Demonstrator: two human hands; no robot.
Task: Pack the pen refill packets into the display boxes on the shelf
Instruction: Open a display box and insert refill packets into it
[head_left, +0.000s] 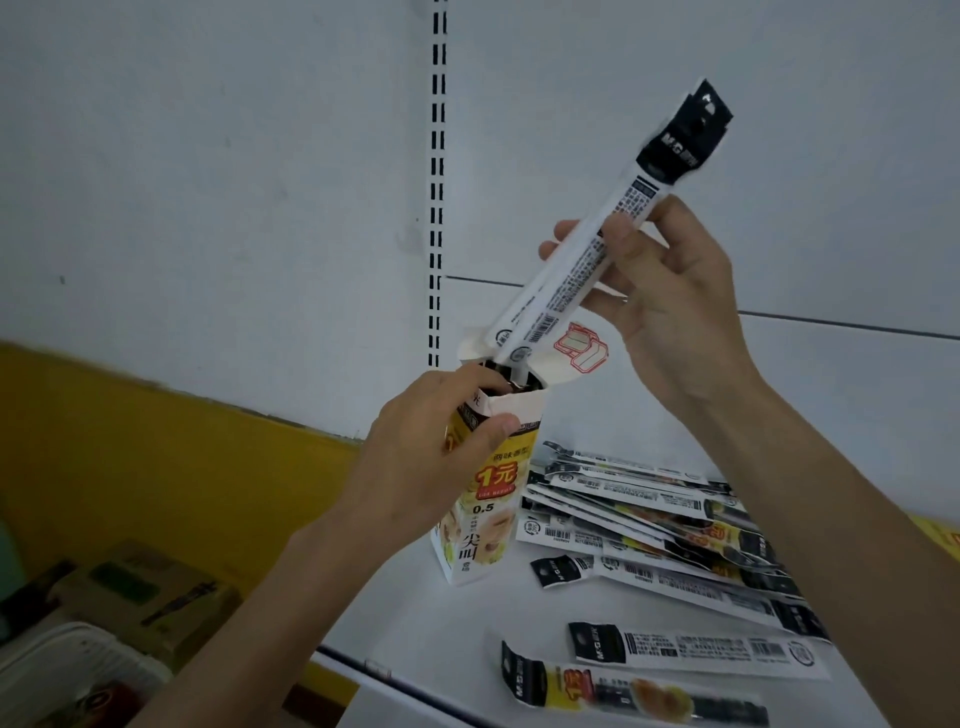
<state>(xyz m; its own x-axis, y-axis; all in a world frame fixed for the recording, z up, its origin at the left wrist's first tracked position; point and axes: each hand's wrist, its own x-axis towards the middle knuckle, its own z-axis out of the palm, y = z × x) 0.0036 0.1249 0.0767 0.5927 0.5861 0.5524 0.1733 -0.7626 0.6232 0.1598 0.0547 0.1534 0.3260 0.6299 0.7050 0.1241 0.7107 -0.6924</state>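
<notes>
We face a pale back panel (208, 182) that fills most of the view, with a slotted upright (438, 208) running down its middle. Below it a white shelf (467, 639) stretches off to the right. To the left we see a yellow wall band (130, 457), and beneath it some brown cartons (140, 587) beside a white basket (67, 660).

On the right half of the shelf lies a loose pile of pen refill packets (649, 514), overlapping at slight angles, their black header ends pointing both ways. Just left of the pile the display box (485, 519) stands with its base on the shelf. It is yellow and white with red price lettering, and its top flap is open toward the back panel.

The left hand (431, 457) grips the upper part of the box, with the thumb across the front face and the fingers curled over the top edge. The right hand (670, 291) grips the held packets (587, 260), which look like two pressed together, with the thumb on the printed side and the fingers behind. They slant up to the right, with the lower end in the box's open mouth and the black header high in the air.

Nearest us, two single packets (696, 652) lie apart from the pile at the shelf's front.
</notes>
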